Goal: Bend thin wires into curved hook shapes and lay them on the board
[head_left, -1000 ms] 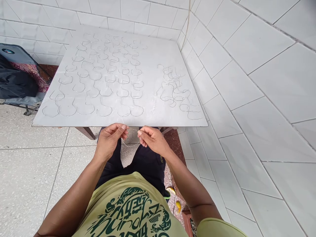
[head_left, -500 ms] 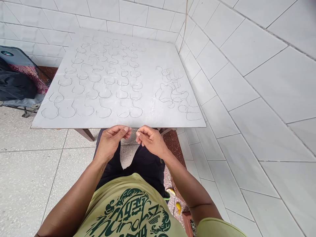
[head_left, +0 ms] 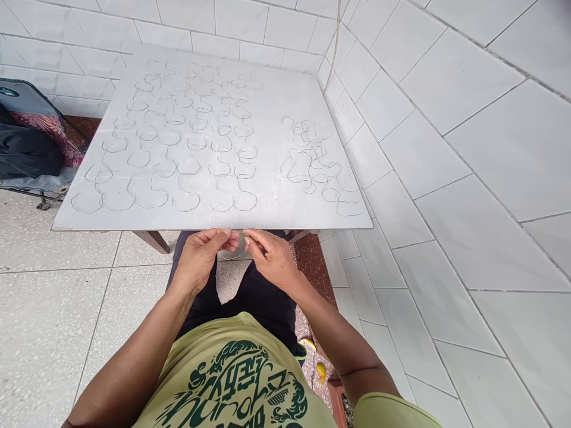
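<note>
Both my hands pinch one thin piece of wire just below the near edge of a white board. My left hand grips its left end, fingers closed. My right hand grips the right end, fingers closed. The wire curves in a small loop between them, above my lap. On the board lie several bent wire hooks in neat rows on the left. A looser tangle of bent wires lies on the board's right side.
The board rests on a low stand with dark legs over a speckled floor. A white tiled wall runs close along the right. A folding chair with dark cloth stands at the far left.
My two hands have come closer together and risen slightly towards the board's edge, and the wire between them has bent into a tighter loop.
</note>
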The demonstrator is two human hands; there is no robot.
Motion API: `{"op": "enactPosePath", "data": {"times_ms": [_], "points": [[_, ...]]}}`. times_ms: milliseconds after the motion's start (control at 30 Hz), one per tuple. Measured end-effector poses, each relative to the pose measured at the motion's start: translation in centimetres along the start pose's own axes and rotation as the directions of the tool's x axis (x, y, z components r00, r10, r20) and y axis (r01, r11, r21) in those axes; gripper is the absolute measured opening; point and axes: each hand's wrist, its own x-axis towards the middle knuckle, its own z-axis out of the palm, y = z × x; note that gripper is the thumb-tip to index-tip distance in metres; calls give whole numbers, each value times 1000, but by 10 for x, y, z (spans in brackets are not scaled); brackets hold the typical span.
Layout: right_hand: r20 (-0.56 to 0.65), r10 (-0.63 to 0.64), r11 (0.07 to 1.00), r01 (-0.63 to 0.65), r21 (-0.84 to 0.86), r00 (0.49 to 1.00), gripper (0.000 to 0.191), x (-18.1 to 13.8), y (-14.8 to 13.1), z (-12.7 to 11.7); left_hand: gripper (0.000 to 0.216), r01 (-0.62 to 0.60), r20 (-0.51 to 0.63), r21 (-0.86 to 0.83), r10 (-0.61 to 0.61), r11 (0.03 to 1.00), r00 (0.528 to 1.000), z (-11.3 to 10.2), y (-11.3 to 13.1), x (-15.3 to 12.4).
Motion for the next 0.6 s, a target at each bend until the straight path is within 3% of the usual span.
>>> {"op": "enactPosePath", "data": {"times_ms": [367,600], "points": [[-20,-98,991,96,-91,995,33,-2,3,5,18,30,7,-36,-30,999,1000,5,6,-2],[-62,-90,994,86,-73,994,32,-4,1,9,16,67,-25,-130,-71,989,997,13,2,-4]]}}
